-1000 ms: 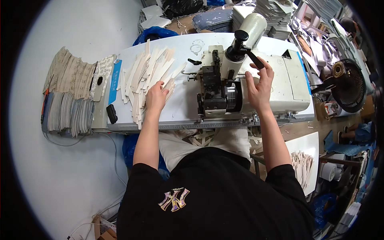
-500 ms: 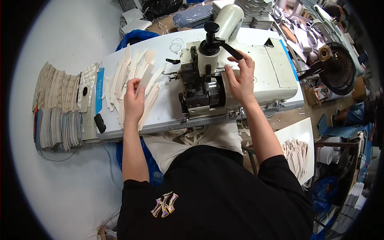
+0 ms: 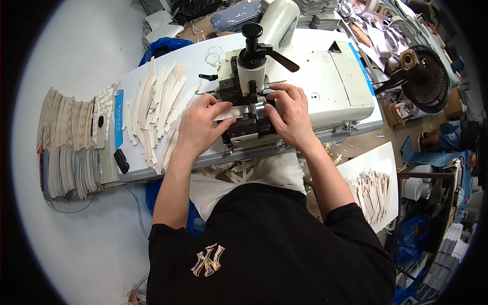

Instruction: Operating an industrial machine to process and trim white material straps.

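Both hands pinch one pale strip flat, the left hand closed on its left end and the right hand pressing its right end at the dark machine head. To my eye, feeding well means keeping the strip level and fingertips clear of the head. The strip spans between the hands, with the loose pile of strips further left on the white table.

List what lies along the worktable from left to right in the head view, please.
Grey stacked pieces → fanned pale strips → left hand → black machine head → right hand → white machine housing → black fan.
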Demonstrator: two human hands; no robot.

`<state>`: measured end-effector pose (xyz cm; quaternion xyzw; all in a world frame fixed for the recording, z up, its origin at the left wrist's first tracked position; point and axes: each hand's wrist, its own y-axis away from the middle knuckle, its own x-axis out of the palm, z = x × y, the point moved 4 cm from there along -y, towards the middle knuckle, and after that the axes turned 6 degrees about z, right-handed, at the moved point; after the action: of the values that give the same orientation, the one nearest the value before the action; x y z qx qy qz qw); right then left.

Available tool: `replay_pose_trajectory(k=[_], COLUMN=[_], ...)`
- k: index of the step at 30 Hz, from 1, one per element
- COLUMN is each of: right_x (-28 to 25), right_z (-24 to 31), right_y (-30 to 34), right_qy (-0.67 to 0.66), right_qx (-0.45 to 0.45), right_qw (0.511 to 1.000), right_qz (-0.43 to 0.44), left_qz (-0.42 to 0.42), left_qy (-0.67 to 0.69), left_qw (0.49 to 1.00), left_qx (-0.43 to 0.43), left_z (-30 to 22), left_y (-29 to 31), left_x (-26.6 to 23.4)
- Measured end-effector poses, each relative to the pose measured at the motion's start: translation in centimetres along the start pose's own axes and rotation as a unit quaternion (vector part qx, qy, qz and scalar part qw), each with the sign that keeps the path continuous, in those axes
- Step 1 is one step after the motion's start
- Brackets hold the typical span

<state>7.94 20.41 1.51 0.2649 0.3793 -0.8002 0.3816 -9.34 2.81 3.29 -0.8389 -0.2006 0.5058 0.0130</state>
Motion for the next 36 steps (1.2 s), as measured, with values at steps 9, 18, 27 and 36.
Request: replay_pose_trajectory(k=[9, 18, 27, 36], right_x=[-0.2, -7.9, -10.9, -10.8], right_z=[0.1, -4.2, -15.0, -11.5], right_y=[-0.1, 2.7, 8.2, 8.5], right_qy=[0.052, -0.007, 0.036, 0.226], right_qx=[0.018, 0.097, 0.287, 0.351], right_qw=[0.998, 0.992, 0.918, 0.848], right_qz=[0.022, -0.082, -0.272, -0.325], left_qz=[-0.009, -0.042, -0.109, -0.056], left_qy=[0.017, 0.092, -0.167, -0.137], left_qw=[0.999, 0.995, 0.940, 0.928], left_qx=[0.033, -0.008, -0.278, -0.341], left_z=[-1.1, -0.5, 14.0, 17.3], left_y=[-1.6, -0.5, 6.6, 8.3], left_x=[1.9, 2.3, 1.4, 2.5])
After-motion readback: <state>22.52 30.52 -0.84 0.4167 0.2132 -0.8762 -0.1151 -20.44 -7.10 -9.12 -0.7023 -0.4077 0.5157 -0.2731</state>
